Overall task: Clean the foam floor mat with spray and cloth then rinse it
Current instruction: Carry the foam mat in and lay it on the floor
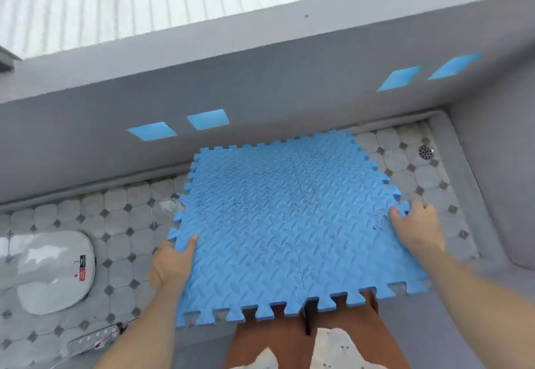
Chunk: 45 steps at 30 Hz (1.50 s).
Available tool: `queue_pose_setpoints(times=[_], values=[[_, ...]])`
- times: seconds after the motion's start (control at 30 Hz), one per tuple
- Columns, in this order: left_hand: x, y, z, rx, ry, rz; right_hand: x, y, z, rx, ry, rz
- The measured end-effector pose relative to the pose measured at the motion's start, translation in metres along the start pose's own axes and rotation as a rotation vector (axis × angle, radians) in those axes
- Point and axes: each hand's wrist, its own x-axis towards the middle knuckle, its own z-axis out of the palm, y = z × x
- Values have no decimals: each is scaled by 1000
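Note:
A blue foam floor mat (286, 224) with a ribbed tread pattern and jigsaw edges fills the middle of the view, held flat above the tiled floor. Dark scuff marks show on its surface. My left hand (170, 264) grips its left edge, thumb on top. Over on the right edge, my right hand (417, 226) grips with fingers curled over a jigsaw tab. No spray bottle or cloth is in view.
The floor (121, 224) is grey octagonal tile with a round drain (425, 152) at the far right. A low grey wall (260, 79) with blue tile insets runs along the far side. A white plastic object (55, 270) lies at the left.

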Motion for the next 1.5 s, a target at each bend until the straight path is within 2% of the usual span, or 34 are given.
queue_pose_setpoints(times=[0.27,0.43,0.73,0.9,1.1,1.27,1.5], values=[[-46,155,46,186,-97,329,-1,157,-31,139,24,383],[-85,241,81,278,-143,530,-6,229,-38,254,55,589],[-129,380,137,437,-158,864,-18,289,-34,469,141,892],[-135,452,172,510,-246,998,-7,296,-12,552,157,1047],[-105,542,259,655,-326,1145,61,291,53,595,199,1176],[-68,606,381,668,-331,1255,158,310,140,621,280,1222],[-17,650,540,723,-413,1330,280,347,262,652,332,1213]])
